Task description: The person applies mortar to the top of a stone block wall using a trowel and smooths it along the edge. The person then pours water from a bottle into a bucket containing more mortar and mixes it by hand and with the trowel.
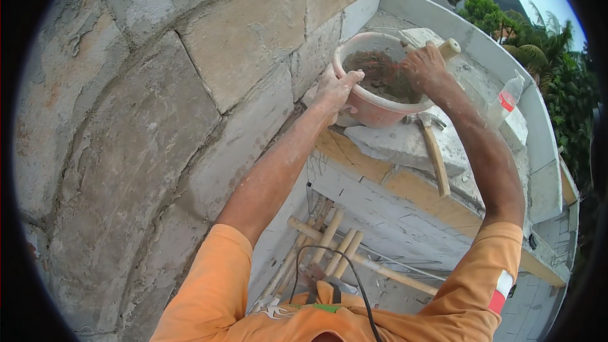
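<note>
A pale, mortar-smeared bucket [375, 114] stands on the ledge, with wet grey-brown mortar [380, 76] inside. My left hand [337, 90] grips its near left rim, thumb over the edge. Closed round the wooden handle of a trowel [450, 49], my right hand [423, 71] is over the bucket's right side; the trowel's blade is hidden. Just in front of the bucket lies a hammer [435, 155], its metal head on a broken slab [396, 145] and its wooden handle pointing toward me.
A rough stone-clad wall [136, 126] rises close on my left. Behind the hammer, a clear plastic bottle [508, 94] with a red label stands by the low parapet [535, 120]. Below the ledge are bamboo poles [342, 253] at a lower level. A black cable [354, 266] loops before my chest.
</note>
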Available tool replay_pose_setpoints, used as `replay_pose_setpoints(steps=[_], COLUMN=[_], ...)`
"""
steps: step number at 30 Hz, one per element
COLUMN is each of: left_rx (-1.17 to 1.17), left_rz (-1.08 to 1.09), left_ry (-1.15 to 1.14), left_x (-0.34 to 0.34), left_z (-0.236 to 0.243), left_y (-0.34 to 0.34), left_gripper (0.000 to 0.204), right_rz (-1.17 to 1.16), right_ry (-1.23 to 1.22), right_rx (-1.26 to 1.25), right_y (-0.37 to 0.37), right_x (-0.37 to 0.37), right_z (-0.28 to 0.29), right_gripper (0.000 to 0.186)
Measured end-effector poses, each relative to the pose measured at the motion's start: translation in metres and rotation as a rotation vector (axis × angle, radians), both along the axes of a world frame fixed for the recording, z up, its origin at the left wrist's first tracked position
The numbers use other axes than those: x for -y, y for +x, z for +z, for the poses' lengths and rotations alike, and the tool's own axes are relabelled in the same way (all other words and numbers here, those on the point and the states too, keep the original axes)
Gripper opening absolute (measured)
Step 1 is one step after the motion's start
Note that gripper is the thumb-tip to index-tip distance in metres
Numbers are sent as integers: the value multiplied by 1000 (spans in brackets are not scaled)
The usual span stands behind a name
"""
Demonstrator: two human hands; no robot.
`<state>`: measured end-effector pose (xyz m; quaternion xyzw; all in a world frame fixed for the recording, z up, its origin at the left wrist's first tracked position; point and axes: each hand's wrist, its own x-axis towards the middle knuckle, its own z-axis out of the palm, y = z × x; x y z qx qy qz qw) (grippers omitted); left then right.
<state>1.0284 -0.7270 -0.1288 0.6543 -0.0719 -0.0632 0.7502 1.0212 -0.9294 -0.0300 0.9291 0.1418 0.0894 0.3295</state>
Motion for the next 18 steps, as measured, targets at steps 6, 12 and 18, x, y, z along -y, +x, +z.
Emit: replay_pose_setpoints(steps=[6,12,18], left_rx=[105,72,95], left_rz=[72,96,8], left_ry=[-23,-65,-117], left_x=[4,-20,-2], left_z=[-3,-7,5], left_y=[2,-14,-35], left_gripper=[71,77,83], right_rz=[-13,80,-52], right_ry=[78,311,617], right_rx=[-94,-219,-244], right_y=[-3,17,28], right_x=[-1,7,87], right_z=[1,-8,-21], right_gripper=[19,23,36])
